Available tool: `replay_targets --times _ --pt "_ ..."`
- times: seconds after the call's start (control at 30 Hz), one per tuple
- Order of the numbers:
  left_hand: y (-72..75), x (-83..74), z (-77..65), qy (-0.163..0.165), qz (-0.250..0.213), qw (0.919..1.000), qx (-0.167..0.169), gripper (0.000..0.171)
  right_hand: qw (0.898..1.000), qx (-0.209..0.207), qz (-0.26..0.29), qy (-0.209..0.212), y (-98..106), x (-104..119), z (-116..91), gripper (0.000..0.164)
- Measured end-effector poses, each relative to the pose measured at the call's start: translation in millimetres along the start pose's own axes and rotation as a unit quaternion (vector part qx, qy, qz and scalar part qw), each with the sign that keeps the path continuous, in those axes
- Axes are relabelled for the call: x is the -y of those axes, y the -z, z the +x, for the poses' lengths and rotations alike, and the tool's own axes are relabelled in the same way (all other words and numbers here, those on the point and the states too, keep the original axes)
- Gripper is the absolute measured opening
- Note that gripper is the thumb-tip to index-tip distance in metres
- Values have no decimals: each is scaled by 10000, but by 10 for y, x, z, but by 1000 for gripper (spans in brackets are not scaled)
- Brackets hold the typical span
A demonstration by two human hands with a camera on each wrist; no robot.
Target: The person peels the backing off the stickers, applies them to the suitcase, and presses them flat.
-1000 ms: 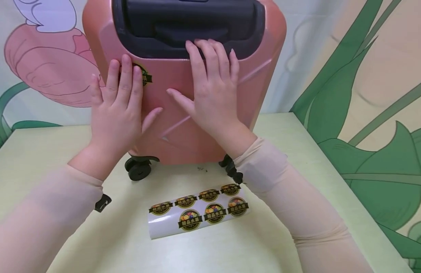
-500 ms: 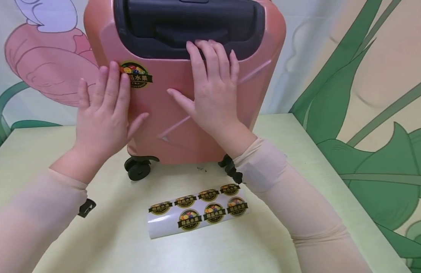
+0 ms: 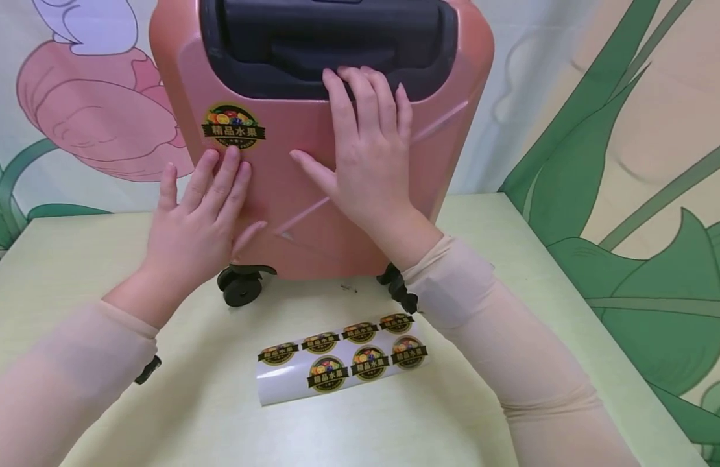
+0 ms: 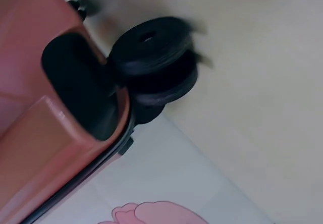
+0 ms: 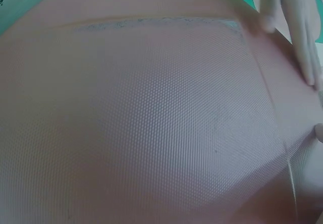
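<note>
A pink suitcase (image 3: 319, 253) stands upright on its wheels, its black handle recess (image 3: 243, 71) at the top. A round fruit sticker (image 3: 234, 128) lies flat on its upper left front. Just below, my left hand (image 3: 193, 227) rests on the shell, fingers extended, fingertips at the sticker's lower edge. My right hand (image 3: 372, 155) rests on the front, fingertips over the lower rim of the recess, thumb spread. Ridged pink shell (image 5: 166, 118) fills the right wrist view, with the left hand's fingers (image 5: 298, 27) at upper right.
On the table (image 3: 348, 441) before the suitcase lies a curled sticker sheet (image 3: 284, 389) bearing several round stickers. A black caster (image 3: 241, 288) shows at the suitcase's lower left; the same corner's wheel (image 4: 151, 47) is close in the left wrist view. A painted backdrop (image 3: 91, 117) stands behind.
My left hand has slid off the sticker, first to the left, then down below it, so the whole sticker now shows. The right hand has stayed in place.
</note>
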State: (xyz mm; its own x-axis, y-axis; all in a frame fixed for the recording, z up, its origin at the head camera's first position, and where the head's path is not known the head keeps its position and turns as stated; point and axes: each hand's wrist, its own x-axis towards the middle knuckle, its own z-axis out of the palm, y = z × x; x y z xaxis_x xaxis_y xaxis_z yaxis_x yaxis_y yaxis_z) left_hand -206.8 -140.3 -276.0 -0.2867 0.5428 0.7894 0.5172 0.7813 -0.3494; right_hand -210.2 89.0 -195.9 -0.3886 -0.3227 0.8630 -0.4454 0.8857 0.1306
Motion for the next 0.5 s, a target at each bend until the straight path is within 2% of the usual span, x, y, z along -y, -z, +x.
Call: replay_targets --times 0.13,0.33,0.5 --pt "2 -59 -77 -330 -181 9990 236 61 10000 -11 -18 68 -14 -5 3 73" --pt "29 -144 -175 -546 -462 9968 346 57 9997 99 19 214 -1 -40 4 72" --pt "28 -205 -311 -486 -677 9954 483 57 9994 186 65 290 50 -80 -5 68"
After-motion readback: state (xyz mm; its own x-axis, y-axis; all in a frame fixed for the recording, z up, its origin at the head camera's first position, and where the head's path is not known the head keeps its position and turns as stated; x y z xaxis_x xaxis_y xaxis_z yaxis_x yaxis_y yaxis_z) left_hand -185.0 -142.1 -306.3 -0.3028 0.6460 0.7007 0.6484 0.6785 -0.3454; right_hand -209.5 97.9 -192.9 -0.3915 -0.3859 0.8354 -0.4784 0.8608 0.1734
